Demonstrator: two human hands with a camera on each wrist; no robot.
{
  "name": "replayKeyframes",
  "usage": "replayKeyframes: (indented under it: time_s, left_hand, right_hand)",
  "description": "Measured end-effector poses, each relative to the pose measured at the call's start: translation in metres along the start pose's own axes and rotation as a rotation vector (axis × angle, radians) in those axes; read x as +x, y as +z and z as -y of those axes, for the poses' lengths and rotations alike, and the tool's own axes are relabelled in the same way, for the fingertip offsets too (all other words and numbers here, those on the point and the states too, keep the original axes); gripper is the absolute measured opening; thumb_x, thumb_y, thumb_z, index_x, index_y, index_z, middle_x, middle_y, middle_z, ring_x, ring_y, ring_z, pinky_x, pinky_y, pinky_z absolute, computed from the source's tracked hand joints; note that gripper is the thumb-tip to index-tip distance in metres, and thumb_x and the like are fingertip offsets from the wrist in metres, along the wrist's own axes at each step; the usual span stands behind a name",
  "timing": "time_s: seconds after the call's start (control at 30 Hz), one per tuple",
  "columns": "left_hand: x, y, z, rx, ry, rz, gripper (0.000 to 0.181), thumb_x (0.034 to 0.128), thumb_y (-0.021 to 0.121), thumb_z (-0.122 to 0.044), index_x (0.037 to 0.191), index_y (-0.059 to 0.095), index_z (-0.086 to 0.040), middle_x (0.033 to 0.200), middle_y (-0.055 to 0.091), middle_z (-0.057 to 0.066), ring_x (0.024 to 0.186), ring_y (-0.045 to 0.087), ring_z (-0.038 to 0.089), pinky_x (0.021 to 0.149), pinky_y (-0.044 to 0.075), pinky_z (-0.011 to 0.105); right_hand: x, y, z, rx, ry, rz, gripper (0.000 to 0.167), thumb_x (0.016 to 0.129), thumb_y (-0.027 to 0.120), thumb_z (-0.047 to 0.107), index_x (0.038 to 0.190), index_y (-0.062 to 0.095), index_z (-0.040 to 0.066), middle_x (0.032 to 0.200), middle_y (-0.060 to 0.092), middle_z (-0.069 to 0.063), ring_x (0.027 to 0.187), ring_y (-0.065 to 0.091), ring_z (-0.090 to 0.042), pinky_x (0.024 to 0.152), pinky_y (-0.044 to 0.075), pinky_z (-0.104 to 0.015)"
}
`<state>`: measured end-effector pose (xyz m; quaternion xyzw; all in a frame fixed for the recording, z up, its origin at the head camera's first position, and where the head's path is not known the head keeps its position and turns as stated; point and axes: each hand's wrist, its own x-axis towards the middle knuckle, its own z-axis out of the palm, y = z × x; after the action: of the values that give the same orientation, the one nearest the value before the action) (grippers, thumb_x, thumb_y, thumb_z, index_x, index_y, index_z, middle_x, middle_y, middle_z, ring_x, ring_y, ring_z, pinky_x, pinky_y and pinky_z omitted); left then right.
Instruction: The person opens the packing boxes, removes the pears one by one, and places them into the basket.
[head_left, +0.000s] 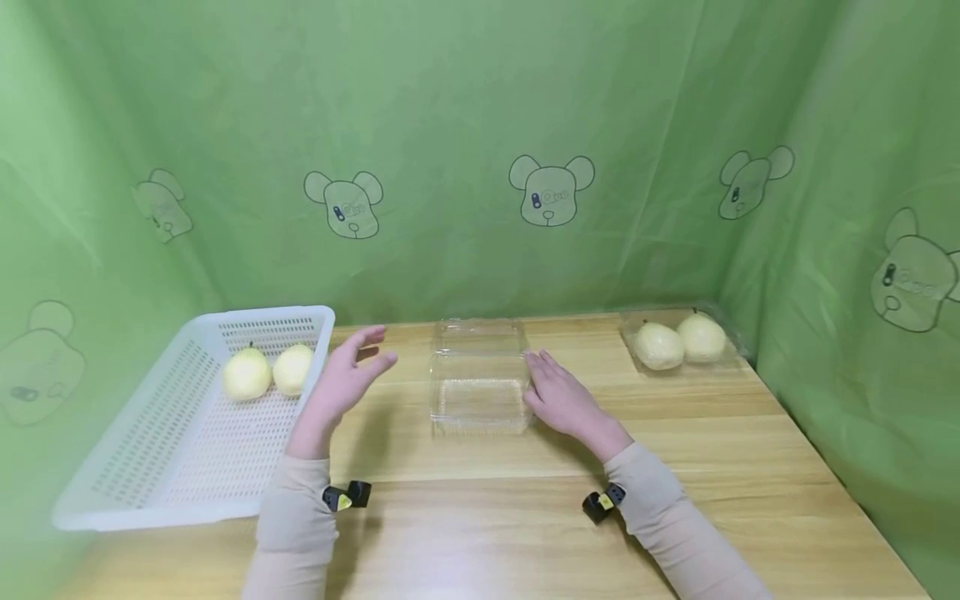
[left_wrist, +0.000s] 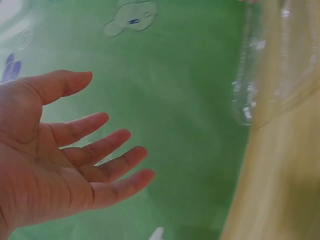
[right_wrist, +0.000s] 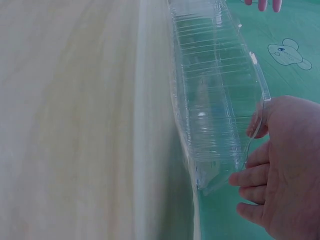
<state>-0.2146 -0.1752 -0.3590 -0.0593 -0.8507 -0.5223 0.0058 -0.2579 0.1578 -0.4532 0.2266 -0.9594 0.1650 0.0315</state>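
Note:
A clear plastic clamshell box (head_left: 482, 398) stands with its lid raised at the back, near the middle of the table. My right hand (head_left: 564, 398) rests along the box's right side, fingers extended. In the right wrist view its thumb (right_wrist: 257, 121) lies at the box's rim, with the other fingers spread beside the wall. My left hand (head_left: 347, 375) is in the air by the right rim of a white plastic basket (head_left: 197, 517), fingers spread and holding nothing. Inside the basket sit two pale yellow pears (head_left: 247, 374).
Two more pears (head_left: 660, 347) lie in another clear plastic box (head_left: 731, 342) at the back right of the wooden table (head_left: 480, 533). Green curtains (head_left: 450, 83) with bear-head prints enclose the table at the back and both sides.

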Motion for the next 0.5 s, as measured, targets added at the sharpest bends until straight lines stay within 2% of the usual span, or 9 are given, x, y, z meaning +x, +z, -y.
replayKeyframes:
  time_s: [0.23, 0.5]
  left_hand:
    - [0.004, 0.025, 0.011, 0.090, -0.010, 0.068, 0.061, 0.0920, 0.064, -0.027, 0.146, 0.042, -0.009, 0.151, 0.042, 0.016, 0.138, 0.041, 0.038, 0.111, 0.039, 0.055]
    - [0.001, 0.049, 0.024, 0.161, 0.042, 0.178, 0.068, 0.0865, 0.070, -0.025, 0.145, 0.042, -0.004, 0.150, 0.043, 0.018, 0.137, 0.040, 0.043, 0.112, 0.036, 0.058]
  right_hand:
    - [0.000, -0.001, 0.002, 0.011, 0.007, -0.010, 0.062, 0.097, 0.043, 0.021, 0.148, 0.027, -0.010, 0.155, 0.030, -0.026, 0.146, 0.025, -0.042, 0.121, 0.024, -0.051]
    - [-0.001, -0.002, 0.003, 0.015, 0.013, -0.008, 0.063, 0.097, 0.043, 0.022, 0.148, 0.026, -0.010, 0.155, 0.030, -0.026, 0.146, 0.025, -0.043, 0.121, 0.024, -0.051]
